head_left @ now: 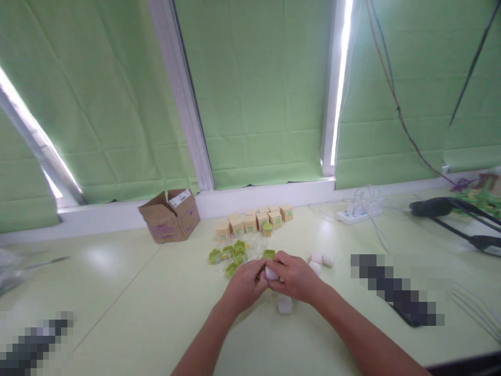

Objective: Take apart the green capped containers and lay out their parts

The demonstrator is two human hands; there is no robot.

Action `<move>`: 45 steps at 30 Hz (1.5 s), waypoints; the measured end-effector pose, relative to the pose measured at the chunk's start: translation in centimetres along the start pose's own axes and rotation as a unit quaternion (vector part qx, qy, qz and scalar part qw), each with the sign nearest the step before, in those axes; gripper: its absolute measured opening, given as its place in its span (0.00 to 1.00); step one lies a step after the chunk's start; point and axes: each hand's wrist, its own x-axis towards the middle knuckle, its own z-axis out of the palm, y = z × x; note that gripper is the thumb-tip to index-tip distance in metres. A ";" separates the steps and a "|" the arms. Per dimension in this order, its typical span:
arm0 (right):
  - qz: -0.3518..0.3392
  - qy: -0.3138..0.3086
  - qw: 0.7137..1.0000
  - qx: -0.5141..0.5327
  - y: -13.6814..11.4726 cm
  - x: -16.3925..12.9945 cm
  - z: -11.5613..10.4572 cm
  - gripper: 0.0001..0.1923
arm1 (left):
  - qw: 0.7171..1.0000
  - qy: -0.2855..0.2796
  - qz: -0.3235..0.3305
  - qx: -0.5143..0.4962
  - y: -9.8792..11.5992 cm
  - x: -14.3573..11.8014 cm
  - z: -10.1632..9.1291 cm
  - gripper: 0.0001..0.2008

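Observation:
My left hand [246, 286] and my right hand [296, 275] meet over the pale green table [136, 303], both pinching one small white rounded piece [271, 273]. A hint of yellow shows under it. Just beyond my fingers lie several green caps [230, 256] and a few clear little jars [256, 248]. A white piece [285, 304] rests below my right hand, and more white pieces [321, 259] lie to its right. A row of small tan boxes [254, 220] stands farther back.
An open cardboard box [169, 215] sits at the back left by the window sill. A white power strip [360, 211] with cables lies back right, near a black stand [454, 211]. Green blinds cover the windows. Blurred-out patches sit at right and lower left.

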 end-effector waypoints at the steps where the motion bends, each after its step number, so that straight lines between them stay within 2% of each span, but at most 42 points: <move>1: 0.000 0.001 1.000 -0.003 0.0 0.0 0.0 0.12 | 1.000 -0.001 0.000 0.002 0.0 0.0 0.0 0.12; 4: 0.008 0.016 1.000 0.020 0.0 0.1 -0.2 0.11 | 1.000 0.012 0.008 -0.014 -0.1 -0.2 -0.4 0.13; 7: 0.027 0.040 0.995 0.091 0.3 0.1 -0.5 0.13 | 0.998 0.033 0.032 -0.045 -0.4 -0.4 -0.8 0.15; 10: 0.043 0.040 0.986 0.155 0.5 0.2 -1.0 0.13 | 0.996 0.031 0.051 -0.065 -0.5 -0.6 -1.0 0.23; 16: 0.066 0.013 0.973 0.223 0.2 0.4 -1.9 0.11 | 0.997 0.030 0.026 -0.067 -0.5 -0.6 -0.7 0.20; 23: 0.143 0.038 0.946 0.288 0.6 0.3 -2.2 0.09 | 0.998 0.042 0.002 -0.047 -0.9 -0.6 -0.6 0.20; 25: 0.177 0.028 0.928 0.328 1.2 0.2 -2.3 0.11 | 0.998 0.050 -0.015 -0.033 -1.2 -0.6 -0.5 0.21; 28: 0.212 -0.032 0.907 0.363 2.3 -0.2 -2.6 0.10 | 0.998 0.055 -0.031 -0.025 -1.5 -0.6 -0.4 0.21; 30: 0.210 -0.097 0.903 0.362 3.1 -0.5 -2.8 0.10 | 0.998 0.055 -0.032 -0.025 -1.6 -0.6 -0.4 0.21; 34: 0.212 -0.238 0.881 0.349 4.2 -1.2 -3.5 0.16 | 0.998 0.058 -0.032 -0.024 -1.7 -0.6 -0.3 0.21; 37: 0.211 -0.304 0.882 0.291 4.5 -1.6 -4.0 0.24 | 0.998 0.056 -0.031 -0.023 -1.7 -0.5 -0.3 0.21; 40: 0.219 -0.318 0.901 0.199 4.5 -1.9 -4.3 0.27 | 0.998 0.054 -0.031 -0.025 -1.8 -0.5 -0.2 0.20; 45: 0.227 -0.275 0.932 0.066 3.8 -2.5 -4.3 0.22 | 0.998 0.050 -0.035 -0.022 -1.7 -0.6 -0.3 0.21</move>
